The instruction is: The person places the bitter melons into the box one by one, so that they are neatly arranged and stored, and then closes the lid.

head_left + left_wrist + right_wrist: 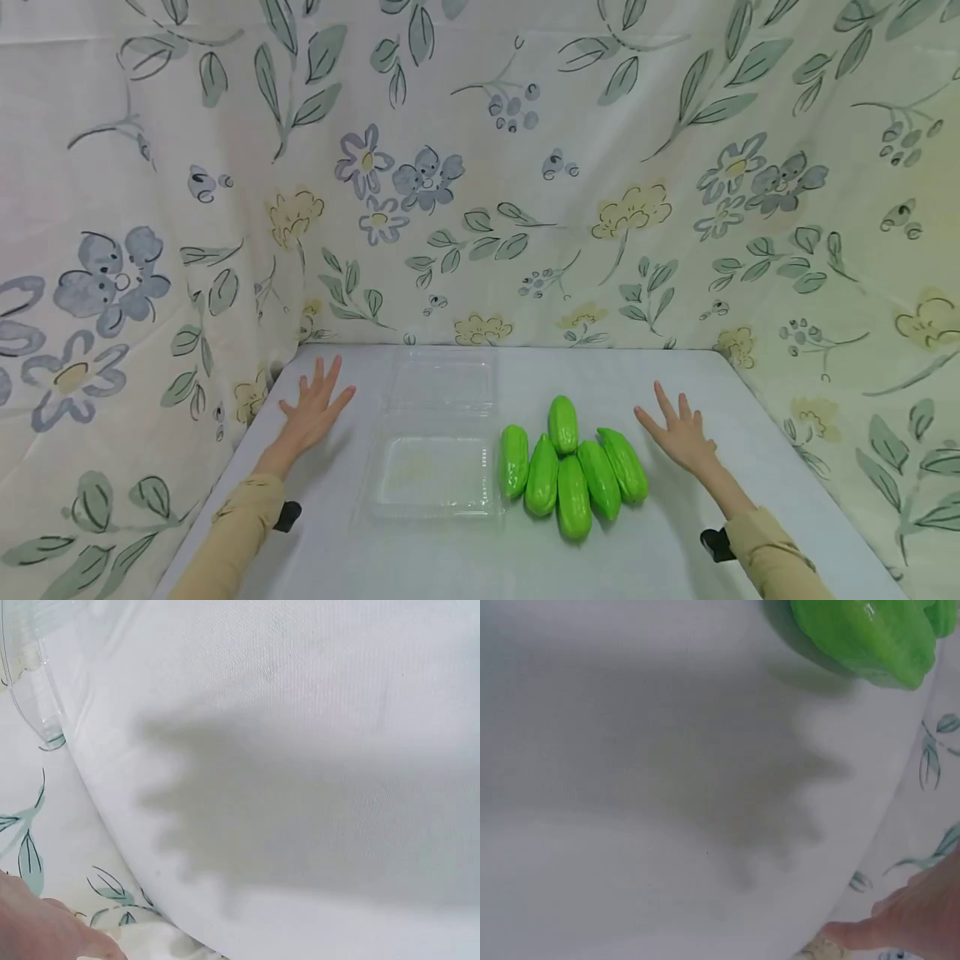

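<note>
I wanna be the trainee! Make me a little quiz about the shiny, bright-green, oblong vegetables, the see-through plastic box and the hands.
1. Count: how many glossy, bright-green, oblong vegetables lie on the flat white table?
2. True or false: all of them lie outside the clear, rectangular plastic container.
3. Fill in two words: nearest to them is the person's bare ____ ____.

Key:
1. Six.
2. True.
3. Right hand.

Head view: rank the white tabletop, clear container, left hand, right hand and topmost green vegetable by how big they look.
1. White tabletop
2. Clear container
3. Left hand and right hand, too alike to rank
4. Topmost green vegetable
</note>
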The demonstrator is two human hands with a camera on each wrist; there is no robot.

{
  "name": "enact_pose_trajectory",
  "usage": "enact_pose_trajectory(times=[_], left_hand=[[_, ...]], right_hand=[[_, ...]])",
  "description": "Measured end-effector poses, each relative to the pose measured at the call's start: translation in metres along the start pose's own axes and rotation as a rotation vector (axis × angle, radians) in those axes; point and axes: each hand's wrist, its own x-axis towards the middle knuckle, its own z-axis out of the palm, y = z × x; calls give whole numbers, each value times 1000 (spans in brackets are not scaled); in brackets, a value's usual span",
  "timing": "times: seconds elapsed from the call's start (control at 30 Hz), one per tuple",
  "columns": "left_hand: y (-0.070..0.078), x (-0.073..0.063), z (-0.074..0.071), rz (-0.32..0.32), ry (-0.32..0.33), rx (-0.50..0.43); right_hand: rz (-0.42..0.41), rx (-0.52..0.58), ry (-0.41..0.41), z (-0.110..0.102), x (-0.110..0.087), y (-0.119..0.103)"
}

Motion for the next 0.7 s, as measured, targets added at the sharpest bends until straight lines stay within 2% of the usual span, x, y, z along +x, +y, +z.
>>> enact_pose_trajectory(times=[0.17,0.33,0.5,0.7], left_hand=[[8,1,3,18,-15,-53],[12,1,12,31,-51,-109],[16,-1,18,24,-103,-175],[19,-5,25,33,-158,-238]], right_hand=[[-34,53,-36,5,-1,-4],[-63,167,-83,9,-5,-11],[-56,294,-160,12,-8,-14],[-1,325,-227,13,-13,-13]])
